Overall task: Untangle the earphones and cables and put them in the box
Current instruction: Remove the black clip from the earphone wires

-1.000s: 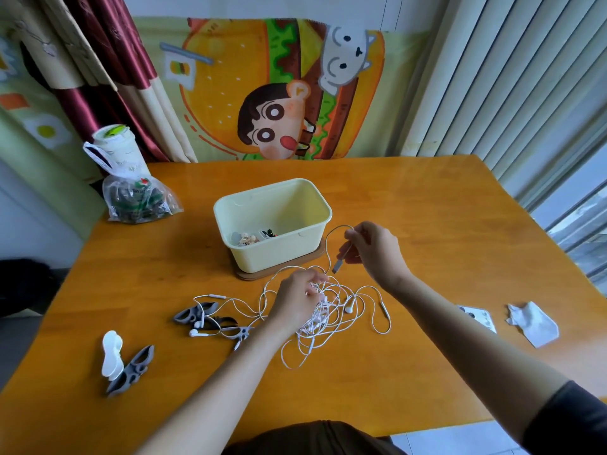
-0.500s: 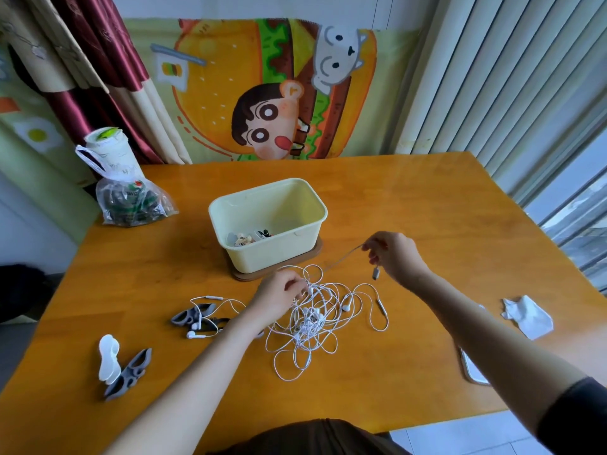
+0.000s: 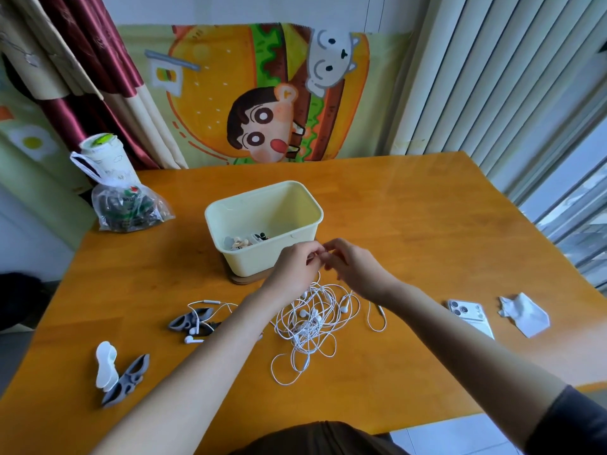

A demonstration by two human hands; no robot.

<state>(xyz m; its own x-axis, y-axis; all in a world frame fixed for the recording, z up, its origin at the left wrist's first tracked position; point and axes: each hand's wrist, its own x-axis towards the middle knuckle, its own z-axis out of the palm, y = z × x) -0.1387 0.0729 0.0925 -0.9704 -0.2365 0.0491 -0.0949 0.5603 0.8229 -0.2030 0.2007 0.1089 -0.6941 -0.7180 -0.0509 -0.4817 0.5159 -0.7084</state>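
A tangle of white earphone cables lies on the wooden table in front of the pale yellow box. My left hand and my right hand meet just above the tangle, close to the box's front wall. Both pinch a white cable between fingertips where they touch. Strands hang from the hands down to the heap. Another white earphone lies left of my left forearm, its cable draped over a grey cable winder. A few small items sit at the bottom of the box.
A white winder and a grey winder lie at the front left. A plastic bag with a cup sits at the back left. At the right lie a white phone and a crumpled tissue.
My right hand has moved left from out at the side to meet my left hand. The left hand has risen off the heap toward the box. The cable end is now held between both.
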